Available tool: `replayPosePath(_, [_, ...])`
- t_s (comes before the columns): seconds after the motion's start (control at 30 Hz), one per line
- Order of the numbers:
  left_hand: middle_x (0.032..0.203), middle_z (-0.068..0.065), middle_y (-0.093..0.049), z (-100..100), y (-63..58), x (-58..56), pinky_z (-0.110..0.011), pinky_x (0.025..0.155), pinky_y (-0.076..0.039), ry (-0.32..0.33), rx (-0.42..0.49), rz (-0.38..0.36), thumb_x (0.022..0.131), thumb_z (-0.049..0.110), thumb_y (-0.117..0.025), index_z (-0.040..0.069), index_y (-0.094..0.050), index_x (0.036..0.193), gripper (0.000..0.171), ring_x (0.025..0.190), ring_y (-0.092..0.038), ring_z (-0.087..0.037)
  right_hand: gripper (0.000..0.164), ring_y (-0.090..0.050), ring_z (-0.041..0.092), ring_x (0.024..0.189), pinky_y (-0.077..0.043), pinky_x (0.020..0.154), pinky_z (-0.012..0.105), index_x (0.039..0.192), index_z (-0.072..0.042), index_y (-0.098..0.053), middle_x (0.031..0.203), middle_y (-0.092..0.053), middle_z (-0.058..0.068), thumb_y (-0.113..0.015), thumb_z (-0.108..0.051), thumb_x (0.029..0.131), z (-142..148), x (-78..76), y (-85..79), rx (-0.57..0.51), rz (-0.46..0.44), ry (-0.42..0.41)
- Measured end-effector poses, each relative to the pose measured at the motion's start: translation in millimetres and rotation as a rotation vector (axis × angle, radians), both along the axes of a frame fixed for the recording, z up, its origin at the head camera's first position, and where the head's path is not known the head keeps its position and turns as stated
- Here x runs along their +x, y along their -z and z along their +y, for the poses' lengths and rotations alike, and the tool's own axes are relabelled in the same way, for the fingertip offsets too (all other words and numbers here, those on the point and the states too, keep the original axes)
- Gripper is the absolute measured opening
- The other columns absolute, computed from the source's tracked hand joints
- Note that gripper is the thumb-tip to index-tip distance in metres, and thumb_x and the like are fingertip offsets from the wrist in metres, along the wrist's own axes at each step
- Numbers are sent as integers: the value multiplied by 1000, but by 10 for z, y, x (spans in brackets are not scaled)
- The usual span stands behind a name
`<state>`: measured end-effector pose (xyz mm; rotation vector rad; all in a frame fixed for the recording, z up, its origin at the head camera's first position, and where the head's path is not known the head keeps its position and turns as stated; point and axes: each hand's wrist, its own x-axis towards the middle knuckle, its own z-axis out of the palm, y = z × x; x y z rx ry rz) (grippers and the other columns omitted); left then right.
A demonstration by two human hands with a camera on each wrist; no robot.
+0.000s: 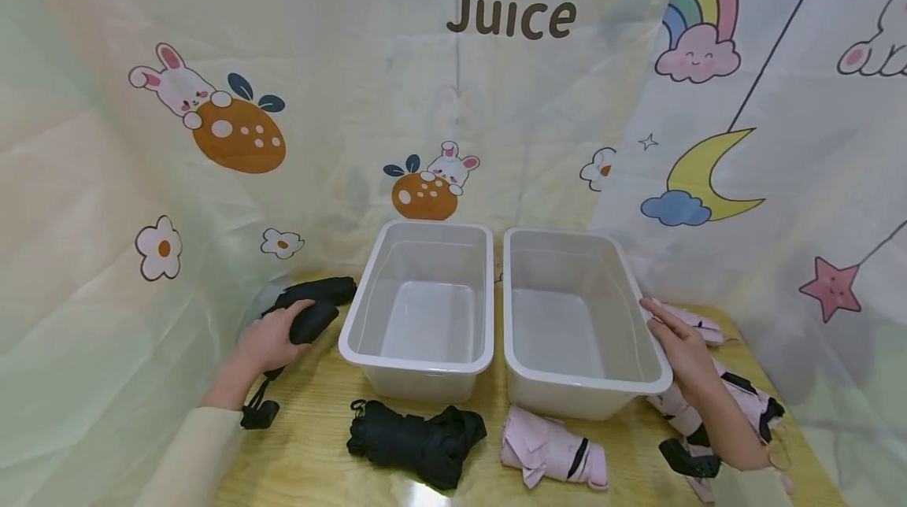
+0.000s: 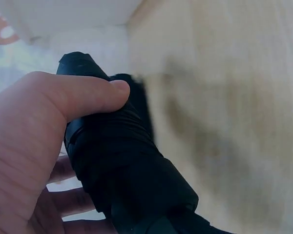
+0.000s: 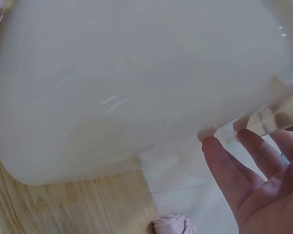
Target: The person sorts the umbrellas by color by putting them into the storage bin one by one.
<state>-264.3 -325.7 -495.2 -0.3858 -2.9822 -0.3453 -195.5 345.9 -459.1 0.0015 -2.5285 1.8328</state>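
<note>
My left hand (image 1: 271, 340) grips a folded black umbrella (image 1: 314, 322) at the left of the table; the left wrist view shows the thumb laid across this umbrella (image 2: 122, 161) and fingers under it. Another black umbrella (image 1: 327, 288) lies just behind it. With fairly straight fingers, my right hand (image 1: 686, 353) touches the outer side of the right white bin (image 1: 567, 403) near its rim. In the right wrist view the fingertips (image 3: 212, 139) meet the bin's edge. Nothing lies in this bin or in the left white bin (image 1: 425, 385).
In front of the bins lie a black folded umbrella (image 1: 414, 444) and a pink one (image 1: 553, 450). More pink umbrellas (image 1: 744, 399) lie right of the right bin, partly behind my right arm. A printed curtain (image 1: 340, 98) surrounds the wooden table (image 1: 305, 444).
</note>
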Motion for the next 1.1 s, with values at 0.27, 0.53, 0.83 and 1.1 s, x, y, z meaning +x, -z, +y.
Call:
replayPosePath(0.27, [123, -24, -58, -1, -464, 13, -57, 73, -48, 94, -7, 47, 75, 28, -83, 13, -42, 144, 81, 98, -60, -44, 60, -44, -4, 109, -50, 79, 24, 154, -18, -27, 160, -7, 16, -42, -44, 102, 4, 7, 10, 1, -18, 1])
replayPosePath(0.53, [139, -22, -48, 95, -1030, -56, -58, 85, -44, 221, 149, 9, 80, 25, -81, 11, -39, 147, 81, 116, -51, -44, 61, -46, -4, 109, -50, 79, 23, 155, -16, -24, 160, -6, 16, -42, -42, 103, 26, -23, 40, -27, -12, -9])
replayPosePath(0.83, [131, -15, -56, 651, -1506, -262, -48, 80, -48, 323, 92, -3, 79, 31, -82, 22, -40, 148, 81, 107, -57, -33, 62, -41, 19, 127, -49, 80, 22, 155, -16, -24, 161, -6, 14, -42, -43, 102, 16, -23, 52, -26, -45, 13])
replayPosePath(1.1, [138, -4, -51, 1251, -1739, -617, -43, 85, -47, 412, 90, -17, 79, 30, -82, 32, -41, 146, 79, 108, -53, -24, 62, -45, 16, 124, -50, 79, 22, 154, -17, -26, 161, -7, 13, -44, -44, 102, 8, -39, 32, -60, -20, 24])
